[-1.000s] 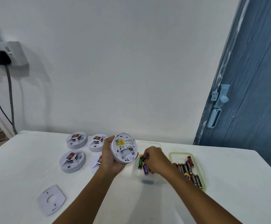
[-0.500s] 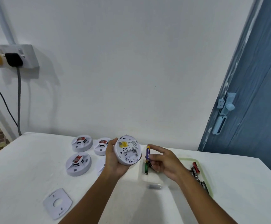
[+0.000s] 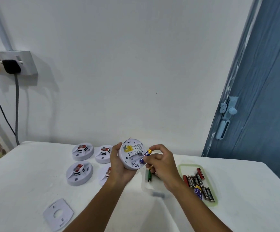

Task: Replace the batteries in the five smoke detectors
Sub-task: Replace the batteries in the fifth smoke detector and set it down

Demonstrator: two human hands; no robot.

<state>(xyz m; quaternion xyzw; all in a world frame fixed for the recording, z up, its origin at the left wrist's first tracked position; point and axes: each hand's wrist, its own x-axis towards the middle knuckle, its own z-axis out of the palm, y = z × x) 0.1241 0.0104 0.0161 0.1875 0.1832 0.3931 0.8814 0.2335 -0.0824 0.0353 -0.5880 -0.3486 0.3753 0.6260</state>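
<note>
Pretty bright, even light overall, soft and diffuse, no harsh glare anywhere. The power strip [image 3: 10, 64] at 9 o'clock throws a faint shadow down and to the right on the wall [image 3: 135, 64]. The white tabletop [image 3: 27, 173] looks nearly blown out. Wide-angle bend shows on the door [image 3: 261, 97] at 3 o'clock. Slightly soft, compressed detail; battery labels are barely readable.

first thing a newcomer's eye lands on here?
The two hands at centre: the left hand holds a white smoke detector with its open back to the camera, while the right hand pinches a blue battery at the battery bay and also holds a green battery lower down. Next, the four detectors on the table to the left, and the green-rimmed tray of batteries to the right.
</note>
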